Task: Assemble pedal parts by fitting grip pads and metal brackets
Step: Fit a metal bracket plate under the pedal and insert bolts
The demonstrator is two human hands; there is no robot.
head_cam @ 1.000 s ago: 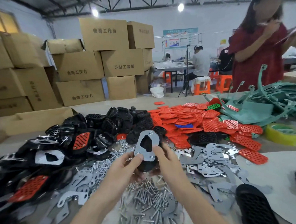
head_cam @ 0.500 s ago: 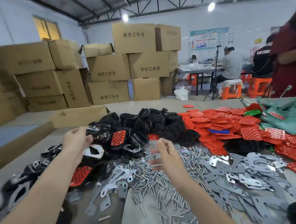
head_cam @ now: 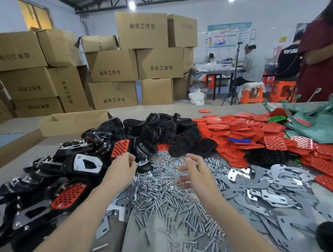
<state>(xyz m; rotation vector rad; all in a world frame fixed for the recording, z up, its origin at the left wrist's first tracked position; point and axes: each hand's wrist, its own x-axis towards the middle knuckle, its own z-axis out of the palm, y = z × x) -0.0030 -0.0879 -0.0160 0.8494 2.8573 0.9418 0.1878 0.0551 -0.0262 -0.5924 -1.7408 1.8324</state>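
Screw heap (head_cam: 166, 200) central — black pedals (head_cam: 142, 133) left, brackets (head_cam: 278, 179) and red pads (head_cam: 239, 127) right

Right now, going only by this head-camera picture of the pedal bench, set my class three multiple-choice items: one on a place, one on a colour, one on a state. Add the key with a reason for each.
1. Where do the loose metal brackets mostly lie?
A. Right of the screw pile
B. On the floor
C. On the orange stools

2. What colour are most of the perforated grip pads?
A. White
B. Red
C. Yellow

3. In what state is the low cardboard box beyond the black pedal bodies?
A. Taped shut
B. Crushed flat
C. Open on top

Key:
1 A: the grey brackets spread out to the right of the screws.
2 B: red pads fill the heap, with only one blue pad and one green pad among them.
3 C: its flaps are open and its inside shows.
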